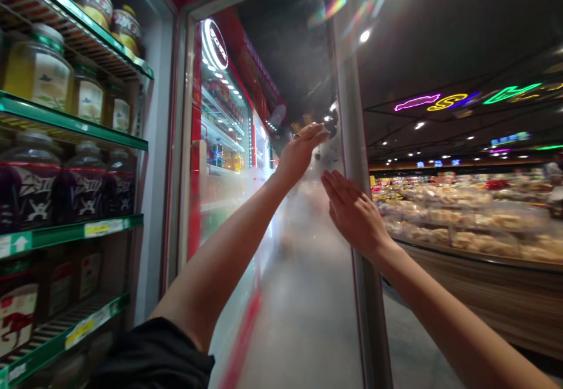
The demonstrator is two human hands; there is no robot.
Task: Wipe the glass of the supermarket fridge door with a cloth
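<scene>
A glass cooler door (303,295) stands swung open in front of me, its lower part clouded with fog and its upper part clearer. My left hand (301,147) reaches up to the pane, its fingers closed over a small pale cloth or tissue (324,137) pressed to the glass; most of that piece is hidden. Below and to the right, my right hand (355,213) lies with fingers stretched out against the pane's right side, by the metal door frame (367,295). It holds nothing that I can see.
At left, the cooler's green-edged shelves (74,122) carry several bottles, among them dark purple ones (85,181) and yellow ones (50,75). Beyond the door at right runs a display counter (475,219) of bagged goods. More lit coolers (224,125) show through the glass.
</scene>
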